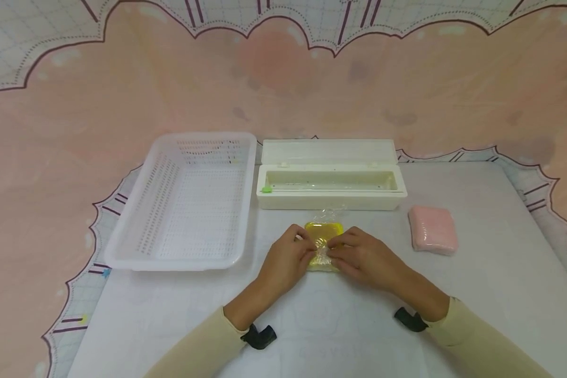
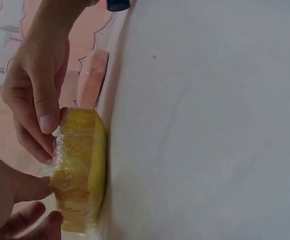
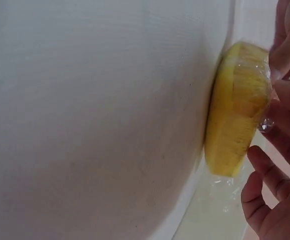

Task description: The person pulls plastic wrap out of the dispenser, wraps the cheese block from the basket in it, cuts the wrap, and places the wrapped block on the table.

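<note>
A yellow block with rounded corners (image 1: 324, 231) lies on the table, covered in clear plastic wrap (image 1: 322, 256). Loose wrap sticks up past its far edge. My left hand (image 1: 285, 258) pinches the wrap over the block's top from the left. From the right, my right hand (image 1: 370, 258) pinches it too, the fingertips of both hands almost meeting over the middle. In the left wrist view the film stretches in creases down the side of the yellow block (image 2: 80, 165). The right wrist view shows the block (image 3: 234, 110) flat on the table.
Behind the block stands a long white wrap dispenser (image 1: 331, 202), lid raised, with a green slider (image 1: 266, 189) on its front edge. A white perforated basket (image 1: 179, 265) is at the left. On the right sits a pink wrapped block (image 1: 433, 230).
</note>
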`<state>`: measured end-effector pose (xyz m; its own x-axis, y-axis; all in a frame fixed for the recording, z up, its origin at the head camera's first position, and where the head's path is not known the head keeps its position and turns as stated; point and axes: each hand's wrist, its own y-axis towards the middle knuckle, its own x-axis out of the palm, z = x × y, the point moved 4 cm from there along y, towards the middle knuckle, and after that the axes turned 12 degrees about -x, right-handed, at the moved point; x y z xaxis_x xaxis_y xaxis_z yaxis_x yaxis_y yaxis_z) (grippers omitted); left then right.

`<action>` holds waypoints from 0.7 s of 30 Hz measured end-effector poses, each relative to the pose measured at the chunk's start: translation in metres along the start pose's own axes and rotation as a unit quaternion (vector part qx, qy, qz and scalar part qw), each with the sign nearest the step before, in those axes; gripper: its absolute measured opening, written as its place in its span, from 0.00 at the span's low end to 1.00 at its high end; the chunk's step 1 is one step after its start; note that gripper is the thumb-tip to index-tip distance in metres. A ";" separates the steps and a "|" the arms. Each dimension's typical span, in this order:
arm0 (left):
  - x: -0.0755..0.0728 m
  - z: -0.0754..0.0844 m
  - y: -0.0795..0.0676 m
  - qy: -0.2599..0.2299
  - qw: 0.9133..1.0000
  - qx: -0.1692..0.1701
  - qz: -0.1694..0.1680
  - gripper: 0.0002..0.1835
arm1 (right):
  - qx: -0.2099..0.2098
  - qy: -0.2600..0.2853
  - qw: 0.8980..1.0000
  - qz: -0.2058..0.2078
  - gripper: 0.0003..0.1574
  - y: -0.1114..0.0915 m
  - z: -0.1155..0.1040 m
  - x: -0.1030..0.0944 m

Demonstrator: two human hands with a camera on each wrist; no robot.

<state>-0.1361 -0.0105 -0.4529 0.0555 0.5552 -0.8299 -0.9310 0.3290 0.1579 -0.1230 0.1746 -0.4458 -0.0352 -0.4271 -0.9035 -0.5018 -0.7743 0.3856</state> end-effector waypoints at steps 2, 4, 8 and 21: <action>-0.003 0.006 -0.006 0.064 0.996 0.060 0.009 0.06 | -0.004 -0.010 1.000 -0.012 0.16 -0.002 0.000 -0.001; -0.004 0.010 -0.012 0.115 0.987 0.111 0.013 0.11 | -0.001 -0.020 0.999 -0.028 0.20 -0.005 -0.001 -0.003; -0.005 0.013 -0.021 0.180 0.971 0.160 -0.004 0.17 | 0.019 -0.038 0.997 -0.065 0.28 -0.013 -0.002 -0.006; 0.003 0.010 -0.022 0.183 0.972 0.143 -0.041 0.23 | 0.044 -0.031 0.992 -0.114 0.30 -0.025 0.002 -0.007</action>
<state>-0.1118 -0.0085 -0.4536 -0.0552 0.2264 -0.9725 -0.7873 0.5892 0.1818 -0.1117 0.1978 -0.4500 0.0352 -0.2138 -0.9762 -0.5759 -0.8027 0.1551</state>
